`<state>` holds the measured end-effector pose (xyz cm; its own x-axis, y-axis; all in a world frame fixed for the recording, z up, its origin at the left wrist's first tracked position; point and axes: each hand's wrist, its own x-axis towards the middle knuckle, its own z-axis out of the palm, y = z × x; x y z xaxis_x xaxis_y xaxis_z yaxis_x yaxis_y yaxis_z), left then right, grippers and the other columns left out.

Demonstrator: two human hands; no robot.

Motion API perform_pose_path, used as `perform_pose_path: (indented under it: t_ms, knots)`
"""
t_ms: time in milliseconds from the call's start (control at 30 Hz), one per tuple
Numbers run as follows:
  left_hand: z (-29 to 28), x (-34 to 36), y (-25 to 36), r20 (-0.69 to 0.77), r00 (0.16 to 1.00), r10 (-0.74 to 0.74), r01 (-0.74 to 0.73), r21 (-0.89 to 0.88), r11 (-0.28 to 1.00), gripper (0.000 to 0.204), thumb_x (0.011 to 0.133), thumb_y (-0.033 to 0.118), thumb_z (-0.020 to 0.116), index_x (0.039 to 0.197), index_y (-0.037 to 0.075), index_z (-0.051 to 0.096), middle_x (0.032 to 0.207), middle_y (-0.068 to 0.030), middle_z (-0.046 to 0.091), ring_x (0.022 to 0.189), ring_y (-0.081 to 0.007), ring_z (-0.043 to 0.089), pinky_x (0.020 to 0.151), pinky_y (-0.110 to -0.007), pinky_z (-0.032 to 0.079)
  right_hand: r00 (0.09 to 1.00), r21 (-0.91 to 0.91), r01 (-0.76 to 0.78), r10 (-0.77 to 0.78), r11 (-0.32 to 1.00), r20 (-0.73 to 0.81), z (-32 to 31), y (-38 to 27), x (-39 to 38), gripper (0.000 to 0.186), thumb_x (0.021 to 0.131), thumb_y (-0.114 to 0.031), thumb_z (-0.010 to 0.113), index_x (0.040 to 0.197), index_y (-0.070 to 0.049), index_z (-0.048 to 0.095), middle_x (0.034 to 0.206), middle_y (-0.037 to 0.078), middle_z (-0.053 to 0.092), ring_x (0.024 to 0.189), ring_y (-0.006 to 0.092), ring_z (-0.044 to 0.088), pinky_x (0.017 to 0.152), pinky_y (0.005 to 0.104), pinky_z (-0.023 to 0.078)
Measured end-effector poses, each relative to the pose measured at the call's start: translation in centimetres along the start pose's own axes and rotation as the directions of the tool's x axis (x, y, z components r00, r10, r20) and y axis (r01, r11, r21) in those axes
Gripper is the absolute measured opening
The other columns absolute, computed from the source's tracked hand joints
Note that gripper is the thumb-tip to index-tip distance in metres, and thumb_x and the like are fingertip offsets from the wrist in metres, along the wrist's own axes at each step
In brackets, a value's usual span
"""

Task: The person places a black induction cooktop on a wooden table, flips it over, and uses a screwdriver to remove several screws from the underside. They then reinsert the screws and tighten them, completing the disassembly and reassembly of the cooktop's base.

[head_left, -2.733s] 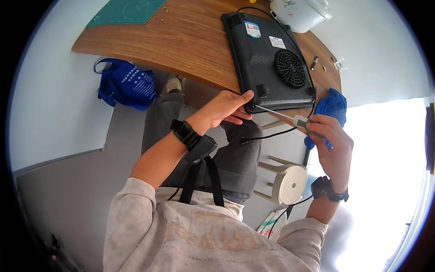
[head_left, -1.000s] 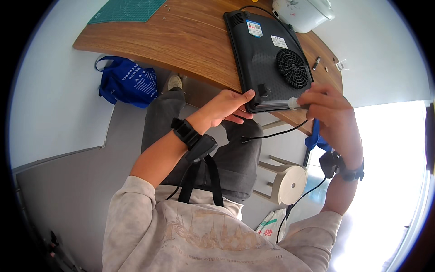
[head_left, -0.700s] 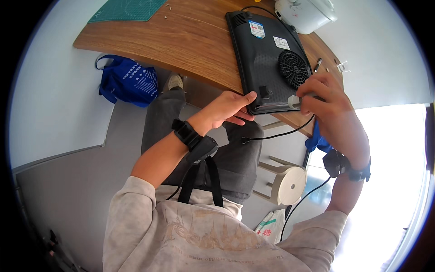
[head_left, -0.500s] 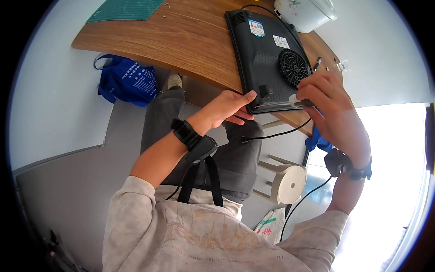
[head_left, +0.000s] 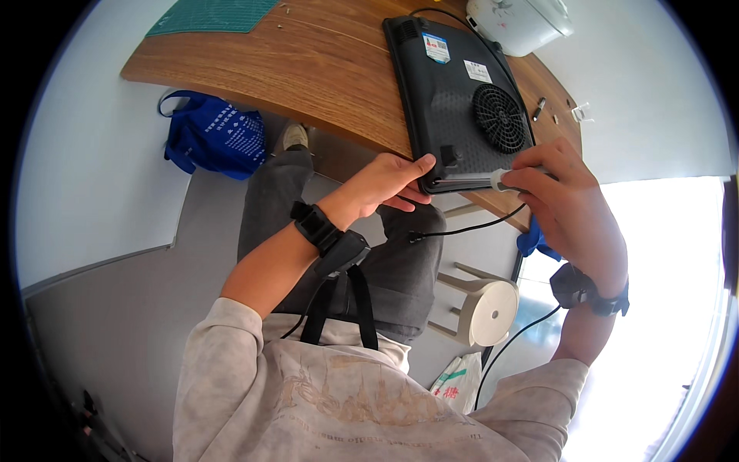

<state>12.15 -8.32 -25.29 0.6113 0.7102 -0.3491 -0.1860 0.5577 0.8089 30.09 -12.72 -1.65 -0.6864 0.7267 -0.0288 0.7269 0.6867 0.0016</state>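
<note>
Here, listed by size. Wooden tabletop [head_left: 308, 61]: curved near edge, green cutting mat [head_left: 212, 14] at the far left corner.

Black flat cooker [head_left: 462, 100], underside up, round fan grille [head_left: 500, 117] and labels showing; its near end lies at the tabletop's edge, a little over it.

White round appliance [head_left: 519, 21] beyond the cooker; blue bag [head_left: 215, 138] on the floor under the tabletop; white stool [head_left: 481, 308] beside the person's knees.

Left hand [head_left: 385, 185]: fingers closed on the cooker's near corner, thumb along the edge, steadying it.

Right hand [head_left: 566, 200]: fingers clamped round a slim tool [head_left: 481, 181], probably a screwdriver, though most of it is hidden by the hand; its shaft lies along the cooker's near rim.

Black cord [head_left: 469, 227]: hangs loose below the cooker, its plug end free above the lap.

Small loose parts [head_left: 539, 108] on the tabletop to the cooker's right, too small to identify.

Risks, as judged: the cooker sits at the edge, so a hard push could tip it onto the lap if the left hand slackens; the tool tip may slip and score the casing; the dangling cord could snag a wrist.
</note>
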Motion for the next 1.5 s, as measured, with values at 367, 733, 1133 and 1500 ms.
perform_pose_path:
  t_ms: [367,733,1133,1500]
  knots:
    - [0.2,0.1,-0.1,-0.008,1.000,0.014,-0.014,-0.008,1.000,0.062,0.095,0.061,0.060,0.104,0.002,0.071,0.100,-0.0097,0.074,0.092,-0.0191,0.074,0.067,-0.027,0.059,1.000,-0.042,-0.025,0.025,0.999,-0.011,-0.3,0.0,0.0,0.023,0.075,0.001,0.076,0.095,-0.006,0.069,0.099,0.007,0.067,0.092,0.0252,0.062,0.075,0.0343,0.052]
    - [0.5,-0.2,0.3,-0.024,1.000,0.019,-0.019,0.007,1.000,0.062,0.094,0.063,0.060,0.103,0.003,0.071,0.099,-0.0084,0.074,0.093,-0.0188,0.074,0.069,-0.028,0.058,0.988,-0.255,-0.123,0.095,0.959,-0.119,1.4,-3.1,0.7,0.024,0.086,-0.019,0.075,0.081,-0.006,0.056,0.061,0.005,0.049,0.057,0.0244,0.057,0.048,0.0372,0.042]
    - [0.3,0.1,0.0,-0.013,1.000,0.000,0.000,-0.008,1.000,0.064,0.094,0.064,0.060,0.104,0.002,0.071,0.099,-0.0083,0.074,0.093,-0.0180,0.074,0.070,-0.028,0.058,0.971,0.295,-0.172,0.213,0.940,-0.111,0.0,-2.8,0.9,0.021,0.084,-0.007,0.072,0.097,-0.004,0.056,0.097,0.009,0.062,0.070,0.0238,0.065,0.056,0.0332,0.050]
    - [0.7,0.1,-0.1,-0.020,0.999,0.033,-0.033,0.008,0.999,0.064,0.094,0.064,0.060,0.103,0.002,0.072,0.099,-0.0097,0.074,0.089,-0.0181,0.074,0.069,-0.028,0.059,0.913,-0.084,-0.328,0.293,0.941,-0.284,1.6,-1.1,0.7,0.022,0.092,-0.027,0.072,0.088,-0.008,0.061,0.066,0.007,0.062,0.053,0.0263,0.061,0.049,0.0330,0.044]
